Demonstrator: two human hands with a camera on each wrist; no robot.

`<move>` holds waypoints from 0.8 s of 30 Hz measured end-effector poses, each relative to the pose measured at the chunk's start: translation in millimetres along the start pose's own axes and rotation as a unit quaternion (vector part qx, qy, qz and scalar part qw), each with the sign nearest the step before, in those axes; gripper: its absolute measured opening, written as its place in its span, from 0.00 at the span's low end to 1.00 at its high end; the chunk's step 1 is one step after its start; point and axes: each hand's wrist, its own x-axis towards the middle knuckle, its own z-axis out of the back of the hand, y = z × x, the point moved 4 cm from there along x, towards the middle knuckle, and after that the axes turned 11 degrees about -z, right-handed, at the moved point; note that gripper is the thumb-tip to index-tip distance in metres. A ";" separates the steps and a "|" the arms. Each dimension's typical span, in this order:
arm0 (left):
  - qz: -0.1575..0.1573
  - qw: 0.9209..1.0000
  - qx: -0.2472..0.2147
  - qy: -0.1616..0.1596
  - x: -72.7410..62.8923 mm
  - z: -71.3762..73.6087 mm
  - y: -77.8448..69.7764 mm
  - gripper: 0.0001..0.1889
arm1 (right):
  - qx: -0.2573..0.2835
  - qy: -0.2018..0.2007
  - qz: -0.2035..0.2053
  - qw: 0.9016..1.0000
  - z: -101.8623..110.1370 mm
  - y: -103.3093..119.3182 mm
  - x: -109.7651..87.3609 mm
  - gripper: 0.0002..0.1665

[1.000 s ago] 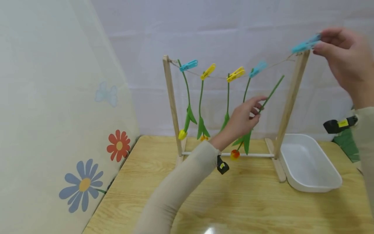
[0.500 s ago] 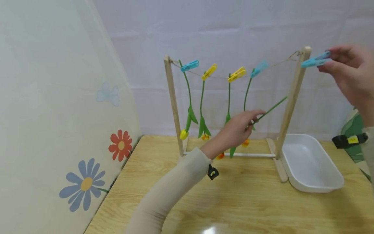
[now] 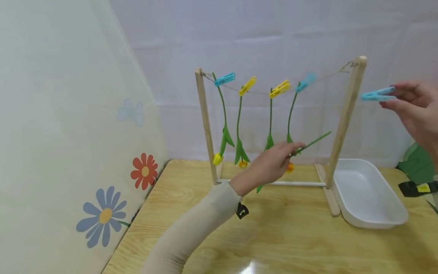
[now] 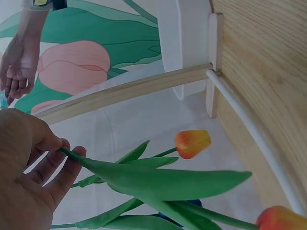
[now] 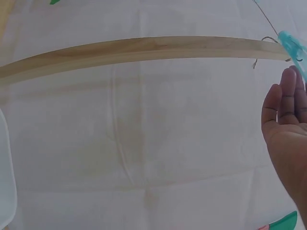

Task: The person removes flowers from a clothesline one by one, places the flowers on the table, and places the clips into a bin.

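Observation:
In the head view my left hand pinches the green stem of a tulip, whose bare end points up to the right. The left wrist view shows that tulip's broad leaf below my fingers; its bloom is hidden in the head view. My right hand pinches a light-blue clothespin by its handles, right of the frame's right post. Several tulips hang head-down from a string, clipped by yellow clothespins and blue clothespins. One hangs just behind my left hand.
A wooden stand with a white lower bar carries the string. A white plastic basin stands beside its right foot on the wood-grain table. A wall with painted flowers rises at the left; a pale cloth hangs behind.
My right hand has moved down and right with the blue clothespin, away from the right post's top. My left hand has lowered and shifted left, tilting the tulip's stem flatter.

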 end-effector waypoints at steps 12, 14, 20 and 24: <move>-0.036 0.998 0.047 0.002 -14.2 -11.4 -1.4 0.31 | 0.047 0.017 -0.006 0.999 14.6 -24.7 -26.3 0.19; -0.041 0.998 0.054 0.006 -16.0 -12.9 -2.4 0.31 | 0.063 0.024 -0.006 0.998 16.6 -28.0 -30.1 0.19; -0.051 0.996 0.070 0.024 -22.5 -19.4 -3.9 0.31 | 0.044 0.006 -0.024 0.999 21.0 -37.3 -43.9 0.19; -0.057 0.995 0.073 0.024 -25.2 -23.1 -4.6 0.30 | 0.028 0.002 -0.032 0.999 23.7 -42.6 -51.2 0.20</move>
